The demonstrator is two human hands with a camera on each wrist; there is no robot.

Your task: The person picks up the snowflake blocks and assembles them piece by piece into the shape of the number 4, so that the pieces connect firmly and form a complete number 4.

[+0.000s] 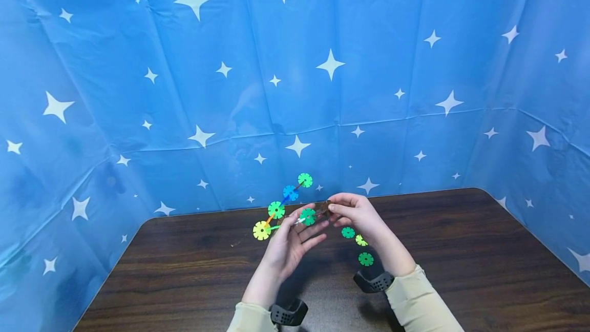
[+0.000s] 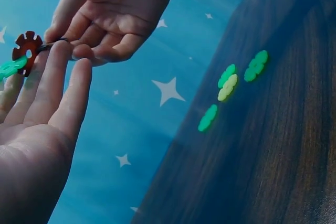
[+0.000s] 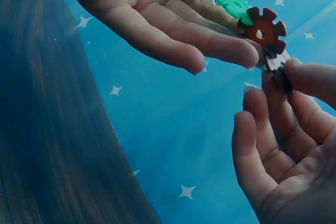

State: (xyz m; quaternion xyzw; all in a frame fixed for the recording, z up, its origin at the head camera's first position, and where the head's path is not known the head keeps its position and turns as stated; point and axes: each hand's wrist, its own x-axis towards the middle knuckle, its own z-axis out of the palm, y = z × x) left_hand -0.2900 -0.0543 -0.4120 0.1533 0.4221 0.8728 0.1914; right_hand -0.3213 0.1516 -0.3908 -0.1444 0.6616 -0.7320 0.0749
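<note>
A chain of notched plastic discs, with a yellow disc [image 1: 261, 230] at its bend and a green disc [image 1: 305, 180] at its far tip, is held above the table. My left hand [image 1: 291, 247] holds the chain near another green disc [image 1: 308, 216], its fingers stretched out beneath; the thumb's exact contact is hidden. At the chain's near end is a reddish-brown disc [image 3: 262, 31]. Just past it, my right hand [image 1: 361, 216] pinches a dark disc [image 3: 282, 78] between thumb and fingertips. Whether that dark disc is slotted into the chain I cannot tell.
Loose discs lie on the dark wooden table [image 1: 184, 270] below my right hand, among them a yellow disc [image 1: 361, 240] and a green disc [image 1: 366, 258]. Behind the table's far edge hangs a blue star-patterned curtain [image 1: 295, 106].
</note>
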